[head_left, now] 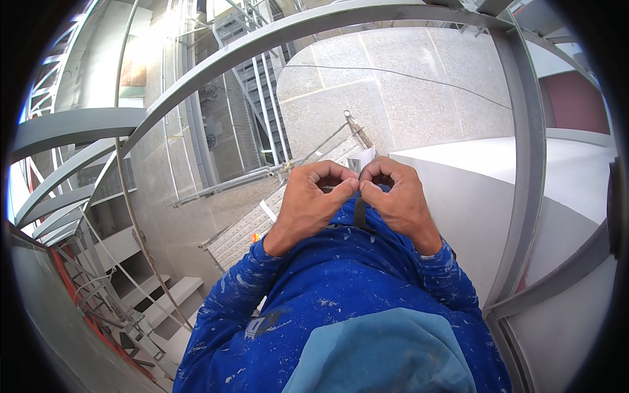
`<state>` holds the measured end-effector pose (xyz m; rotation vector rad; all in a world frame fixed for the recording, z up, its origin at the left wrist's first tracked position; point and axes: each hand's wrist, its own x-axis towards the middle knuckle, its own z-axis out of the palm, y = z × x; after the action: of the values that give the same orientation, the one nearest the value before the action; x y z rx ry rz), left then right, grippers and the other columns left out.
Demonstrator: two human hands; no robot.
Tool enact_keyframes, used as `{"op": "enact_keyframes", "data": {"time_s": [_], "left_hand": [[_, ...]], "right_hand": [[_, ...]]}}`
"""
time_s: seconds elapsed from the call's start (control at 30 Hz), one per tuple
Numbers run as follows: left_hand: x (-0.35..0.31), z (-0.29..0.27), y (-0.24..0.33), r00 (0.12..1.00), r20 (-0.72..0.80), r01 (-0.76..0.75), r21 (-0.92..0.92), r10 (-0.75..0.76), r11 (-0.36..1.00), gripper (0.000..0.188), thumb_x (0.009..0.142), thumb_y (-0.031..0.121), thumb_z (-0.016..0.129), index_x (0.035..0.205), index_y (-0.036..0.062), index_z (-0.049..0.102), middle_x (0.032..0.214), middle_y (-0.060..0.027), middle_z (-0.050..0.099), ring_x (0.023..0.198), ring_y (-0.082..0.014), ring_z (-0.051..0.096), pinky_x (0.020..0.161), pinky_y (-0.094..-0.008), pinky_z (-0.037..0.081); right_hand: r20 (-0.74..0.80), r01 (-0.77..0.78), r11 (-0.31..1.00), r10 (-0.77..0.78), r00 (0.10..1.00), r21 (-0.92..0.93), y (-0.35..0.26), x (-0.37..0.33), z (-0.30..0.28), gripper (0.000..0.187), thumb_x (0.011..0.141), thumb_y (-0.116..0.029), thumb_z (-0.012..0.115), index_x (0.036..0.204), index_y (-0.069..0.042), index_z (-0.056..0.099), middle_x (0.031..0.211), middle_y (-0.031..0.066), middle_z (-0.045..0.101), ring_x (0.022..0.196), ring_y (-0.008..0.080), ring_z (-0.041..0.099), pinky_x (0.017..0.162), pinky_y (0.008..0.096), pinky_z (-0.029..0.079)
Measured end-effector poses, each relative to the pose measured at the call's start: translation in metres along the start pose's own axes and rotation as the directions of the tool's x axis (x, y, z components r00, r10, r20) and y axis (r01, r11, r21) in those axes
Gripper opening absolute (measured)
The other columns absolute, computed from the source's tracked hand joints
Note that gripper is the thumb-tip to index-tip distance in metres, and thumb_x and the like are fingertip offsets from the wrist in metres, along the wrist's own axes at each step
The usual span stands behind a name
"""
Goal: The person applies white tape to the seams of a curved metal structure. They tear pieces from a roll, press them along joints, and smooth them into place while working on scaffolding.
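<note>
Close together in front of my body, both hands are closed in a pinch, thumb against fingers. My left hand (313, 200) and my right hand (398, 195) nearly touch at the fingertips. Between them a small white and grey piece (362, 159), thin like paper or foil, sticks up beyond the fingers. Its lower part is hidden, and its exact kind does not show. Blue sleeves (244, 278) spattered with white paint cover my arms. A black strap (360, 213) hangs just below the hands.
A perforated metal scaffold plank (246, 232) lies below me, with a scaffold tube (348, 116) rising near its end. Grey steel beams (517, 131) frame the right side and arch overhead. A rope (134, 223) hangs at left. Paved ground (406, 85) lies far beneath.
</note>
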<state>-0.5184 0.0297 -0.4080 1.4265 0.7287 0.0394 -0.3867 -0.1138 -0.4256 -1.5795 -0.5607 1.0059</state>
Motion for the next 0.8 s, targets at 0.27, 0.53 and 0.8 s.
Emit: {"op": "enact_keyframes", "data": {"time_s": [0.27, 0.53, 0.8], "left_hand": [[0.003, -0.003, -0.005, 0.995, 0.01, 0.097, -0.068, -0.097, 0.993, 0.018, 0.095, 0.014, 0.072, 0.099, -0.0044, 0.073, 0.09, -0.0075, 0.073, 0.08, -0.0109, 0.067, 0.074, -0.026, 0.056], [0.002, 0.0, 0.001, 0.996, -0.051, -0.06, 0.153, 0.068, 0.986, 0.019, 0.091, 0.014, 0.073, 0.095, -0.0053, 0.071, 0.088, -0.0094, 0.074, 0.08, -0.0128, 0.069, 0.073, -0.0281, 0.059], [0.003, 0.001, 0.005, 0.996, -0.05, -0.063, 0.164, 0.072, 0.984, 0.018, 0.09, 0.012, 0.074, 0.095, -0.0051, 0.071, 0.088, -0.0101, 0.074, 0.081, -0.0127, 0.07, 0.075, -0.0283, 0.06]], "right_hand": [[0.031, 0.002, 1.0, -0.002, 1.0, 0.019, 0.002, 0.0, -0.001, 0.014, 0.087, -0.012, 0.069, 0.09, 0.001, 0.069, 0.085, 0.0075, 0.07, 0.08, 0.0123, 0.065, 0.075, 0.0284, 0.054], [0.11, -0.004, 0.998, -0.004, 0.994, 0.067, -0.006, 0.003, -0.009, 0.025, 0.089, -0.02, 0.078, 0.092, 0.003, 0.072, 0.087, 0.0094, 0.073, 0.083, 0.0142, 0.068, 0.078, 0.029, 0.055], [0.117, -0.088, 0.987, 0.072, 0.99, 0.135, -0.003, 0.008, -0.008, 0.021, 0.091, -0.018, 0.079, 0.094, 0.001, 0.072, 0.085, 0.002, 0.069, 0.08, 0.0076, 0.061, 0.072, 0.0232, 0.049]]}}
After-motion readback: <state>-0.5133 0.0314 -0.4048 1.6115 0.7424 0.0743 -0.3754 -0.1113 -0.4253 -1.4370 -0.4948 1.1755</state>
